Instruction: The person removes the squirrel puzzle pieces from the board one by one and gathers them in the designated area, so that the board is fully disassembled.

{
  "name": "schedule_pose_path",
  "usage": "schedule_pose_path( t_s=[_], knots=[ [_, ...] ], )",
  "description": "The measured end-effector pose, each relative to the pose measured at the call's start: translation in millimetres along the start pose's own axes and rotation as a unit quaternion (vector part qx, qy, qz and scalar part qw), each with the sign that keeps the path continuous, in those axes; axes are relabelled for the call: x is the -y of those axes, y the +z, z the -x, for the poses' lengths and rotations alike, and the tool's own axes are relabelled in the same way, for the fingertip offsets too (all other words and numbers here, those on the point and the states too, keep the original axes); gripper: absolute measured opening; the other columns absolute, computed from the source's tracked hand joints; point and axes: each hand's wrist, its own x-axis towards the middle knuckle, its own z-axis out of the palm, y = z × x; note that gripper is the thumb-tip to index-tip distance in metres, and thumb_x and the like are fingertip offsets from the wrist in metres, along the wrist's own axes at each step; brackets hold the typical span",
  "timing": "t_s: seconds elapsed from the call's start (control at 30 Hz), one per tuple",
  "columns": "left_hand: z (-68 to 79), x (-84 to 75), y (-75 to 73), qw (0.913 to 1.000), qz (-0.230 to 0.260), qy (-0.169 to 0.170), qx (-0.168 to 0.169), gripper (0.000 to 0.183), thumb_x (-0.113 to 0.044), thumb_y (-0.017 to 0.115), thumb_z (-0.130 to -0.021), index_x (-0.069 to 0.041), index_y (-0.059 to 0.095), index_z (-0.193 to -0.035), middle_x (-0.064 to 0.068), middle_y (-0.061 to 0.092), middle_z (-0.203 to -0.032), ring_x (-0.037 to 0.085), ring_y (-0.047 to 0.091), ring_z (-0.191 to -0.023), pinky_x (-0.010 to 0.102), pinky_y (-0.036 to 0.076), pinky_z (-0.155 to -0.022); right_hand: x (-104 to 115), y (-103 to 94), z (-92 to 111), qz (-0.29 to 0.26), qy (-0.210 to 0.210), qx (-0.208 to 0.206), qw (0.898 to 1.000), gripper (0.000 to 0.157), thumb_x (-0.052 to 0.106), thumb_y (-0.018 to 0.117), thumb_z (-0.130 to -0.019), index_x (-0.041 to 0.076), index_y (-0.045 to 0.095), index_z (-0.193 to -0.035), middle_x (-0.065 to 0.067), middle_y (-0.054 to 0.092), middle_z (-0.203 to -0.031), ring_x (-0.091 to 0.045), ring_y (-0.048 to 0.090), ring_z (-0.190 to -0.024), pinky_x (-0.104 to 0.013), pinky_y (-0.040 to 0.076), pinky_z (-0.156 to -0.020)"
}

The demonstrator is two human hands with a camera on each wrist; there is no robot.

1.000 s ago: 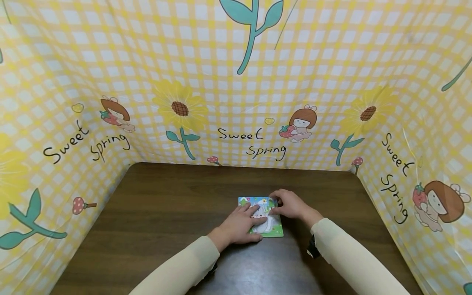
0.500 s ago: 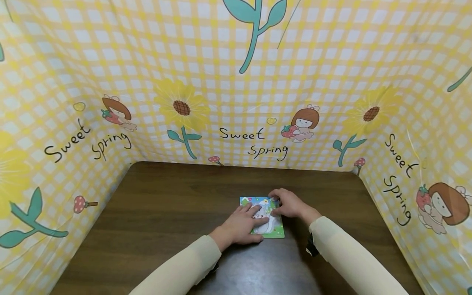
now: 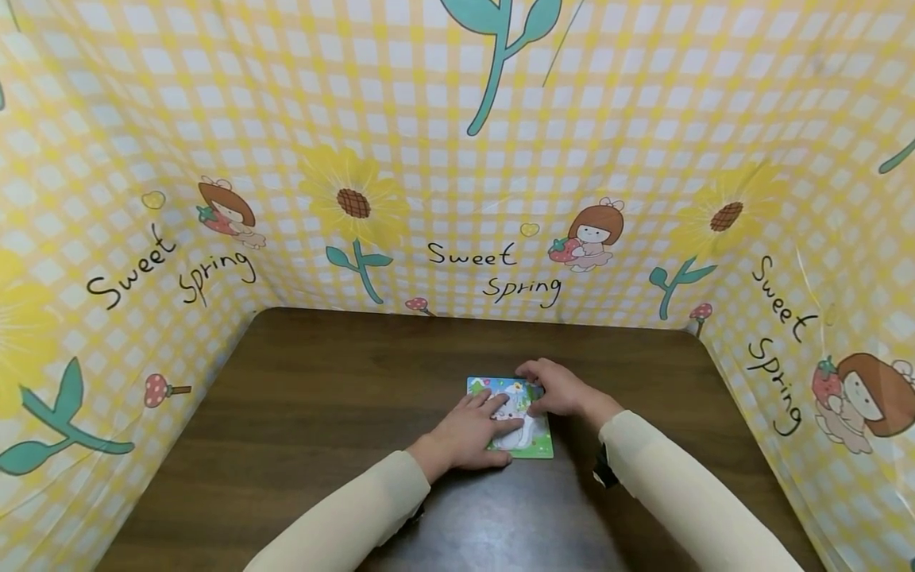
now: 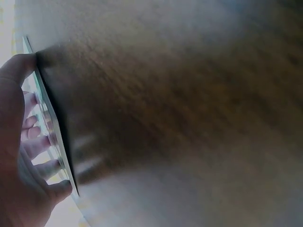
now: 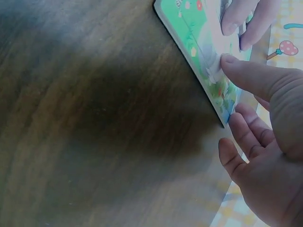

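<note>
A thin square board (image 3: pixel 536 445) with a cartoon picture in white, green and blue lies flat on the table; fine seams in its face look like those of a jigsaw puzzle. My left hand (image 3: pixel 466 433) rests on its left half with the fingers spread, the thumb at the near edge. At the upper right corner is my right hand (image 3: pixel 565 389). Its thumb (image 5: pixel 246 75) touches the picture, while the other fingers lie around the corner, some off the board. Both hands cover part of the picture. In the left wrist view the board (image 4: pixel 57 132) shows almost edge-on.
The dark wood-grain table (image 3: pixel 322 397) reaches back to a yellow-and-white checked cloth (image 3: pixel 457 191) that hangs on three sides. A dark band-like object (image 3: pixel 604 469) shows at the right sleeve's cuff.
Hands and board keep nearly the same places relative to each other. The head view has shifted slightly, so the whole scene sits a little differently in the frame.
</note>
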Motion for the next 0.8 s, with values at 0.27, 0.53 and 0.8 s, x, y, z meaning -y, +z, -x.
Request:
schedule_pose_path(
  t_s=[0.27, 0.53, 0.8],
  knots=[
    [-2.3, -0.1, 1.7, 1.0, -0.003, 0.007, 0.001, 0.063, -0.066, 0.051, -0.098, -0.044, 0.041, -0.156, 0.008, 0.029, -0.168, 0.038, 0.027, -0.154, 0.057, 0.029, -0.121, 1.8, -4.1, -5.4, 0.009, 0.002, 0.036, 0.999, 0.071, 0.008, 0.089, -0.079, 0.008, 0.056, -0.142, -0.014, 0.06, -0.122, -0.028, 0.059, -0.111, -0.049, 0.051, -0.096],
    [-4.0, -1.3, 1.7, 1.0, -0.005, 0.008, 0.001, 0.063, -0.065, 0.052, -0.098, -0.043, 0.041, -0.157, 0.008, 0.029, -0.169, 0.038, 0.028, -0.154, 0.057, 0.029, -0.121, -0.8, -4.6, -7.2, -0.014, 0.026, 0.05, 0.998, 0.072, 0.008, 0.088, -0.079, 0.01, 0.055, -0.143, -0.013, 0.056, -0.123, -0.027, 0.057, -0.11, -0.048, 0.051, -0.095],
    [-2.1, -0.6, 0.4, 0.9999, -0.011, 0.005, 0.0, 0.063, -0.066, 0.052, -0.098, -0.044, 0.041, -0.156, 0.008, 0.031, -0.167, 0.038, 0.03, -0.153, 0.057, 0.031, -0.12, 2.4, -3.7, -6.8, 0.011, 0.006, 0.037, 0.999, 0.067, 0.009, 0.087, -0.08, 0.008, 0.058, -0.14, -0.012, 0.057, -0.119, -0.025, 0.058, -0.105, -0.046, 0.051, -0.091]
  ],
)
